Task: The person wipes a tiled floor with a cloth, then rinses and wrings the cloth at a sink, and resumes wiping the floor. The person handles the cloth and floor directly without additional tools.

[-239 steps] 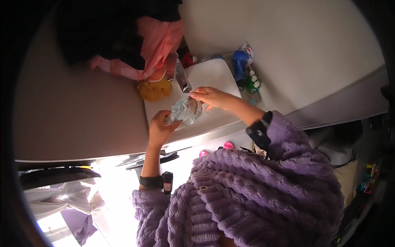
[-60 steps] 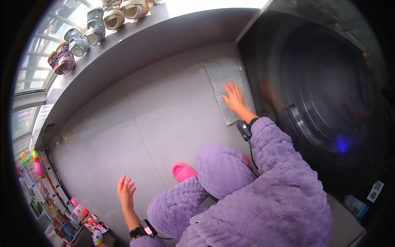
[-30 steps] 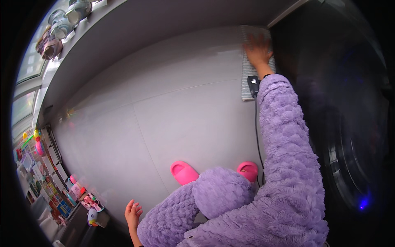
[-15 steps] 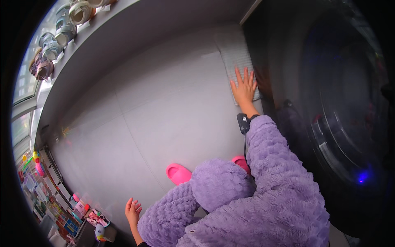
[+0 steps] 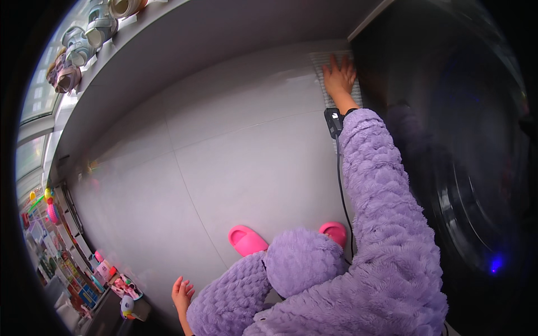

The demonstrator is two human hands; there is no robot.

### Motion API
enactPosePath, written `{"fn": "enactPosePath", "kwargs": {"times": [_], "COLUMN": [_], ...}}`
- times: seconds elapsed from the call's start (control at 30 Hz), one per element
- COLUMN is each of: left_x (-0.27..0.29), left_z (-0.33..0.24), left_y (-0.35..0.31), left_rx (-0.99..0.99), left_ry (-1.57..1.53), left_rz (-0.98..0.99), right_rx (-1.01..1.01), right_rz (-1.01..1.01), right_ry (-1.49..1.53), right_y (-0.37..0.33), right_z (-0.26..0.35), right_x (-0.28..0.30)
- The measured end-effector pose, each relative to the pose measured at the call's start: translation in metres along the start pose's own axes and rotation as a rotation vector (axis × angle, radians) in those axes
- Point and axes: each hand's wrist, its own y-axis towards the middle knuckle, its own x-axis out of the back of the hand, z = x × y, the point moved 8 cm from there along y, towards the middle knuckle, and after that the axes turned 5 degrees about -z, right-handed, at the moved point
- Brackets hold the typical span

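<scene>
My right hand (image 5: 339,78) lies flat with its fingers spread on a pale ribbed cloth (image 5: 319,60), which is spread on the grey tiled floor (image 5: 252,168). The cloth runs along the dark appliance at the right, and its near part is partly hidden by my purple fleece sleeve (image 5: 375,162). A small black device (image 5: 333,122) with a cable sits at my right wrist. My left hand (image 5: 182,292) hangs at the lower left near my knee, fingers loosely curled and apart, holding nothing.
A dark glossy appliance with a round door (image 5: 459,190) and a blue light stands close on the right. Several shoes (image 5: 101,28) line a ledge at the upper left. Toys (image 5: 126,285) and shelves fill the lower left. Pink slippers (image 5: 246,241) are on my feet.
My right hand has slid away from me along the appliance to the far end of the floor, over the cloth. My left hand stays almost in place.
</scene>
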Motion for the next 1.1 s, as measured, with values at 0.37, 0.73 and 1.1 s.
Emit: {"fn": "enactPosePath", "kwargs": {"times": [0.37,0.73,1.1], "left_x": [-0.002,-0.019,-0.025], "left_z": [-0.006,-0.011,-0.013], "left_y": [-0.008,0.004,0.02], "left_rx": [-0.045,-0.028,-0.086], "left_ry": [-0.034,-0.037,-0.11], "left_rz": [0.06,0.069,0.117], "right_rx": [0.034,0.008,0.022], "right_rz": [0.054,-0.164,0.068], "right_ry": [0.083,-0.046,0.005], "right_y": [0.034,-0.144,-0.154], "right_z": [0.001,-0.031,-0.042], "right_x": [0.003,0.053,0.06]}}
